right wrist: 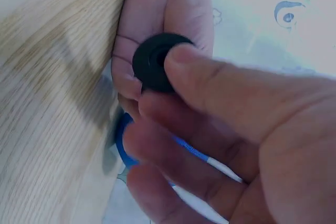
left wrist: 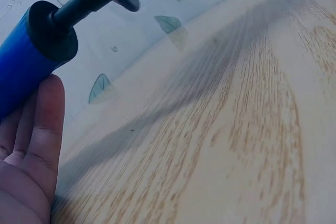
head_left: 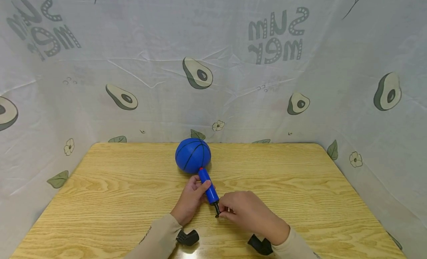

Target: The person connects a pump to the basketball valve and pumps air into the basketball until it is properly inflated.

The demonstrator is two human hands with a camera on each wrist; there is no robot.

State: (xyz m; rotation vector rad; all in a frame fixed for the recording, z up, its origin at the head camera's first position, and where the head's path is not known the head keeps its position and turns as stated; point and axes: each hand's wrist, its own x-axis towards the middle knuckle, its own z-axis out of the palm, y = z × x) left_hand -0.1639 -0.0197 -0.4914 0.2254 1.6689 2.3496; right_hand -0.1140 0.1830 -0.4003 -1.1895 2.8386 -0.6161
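Note:
A blue hand pump (head_left: 211,194) with a red tip (head_left: 201,169) slants over the table, its tip end overlapping the lower edge of a blue ball (head_left: 192,155) with black lines in the head view. My left hand (head_left: 189,200) grips the pump's barrel, thumb on top. At the near end, my right hand (head_left: 248,211) pinches the black plunger handle (head_left: 217,210) between thumb and fingers. The right wrist view shows the thumb on the handle's round black end (right wrist: 149,69). A length of black shaft (left wrist: 84,6) shows outside the barrel in the left wrist view.
The wooden table (head_left: 126,188) reaches back to a pale curtain (head_left: 160,103) printed with avocados and leaves. Black devices (head_left: 188,238) are worn at both wrists, close above the table's near side.

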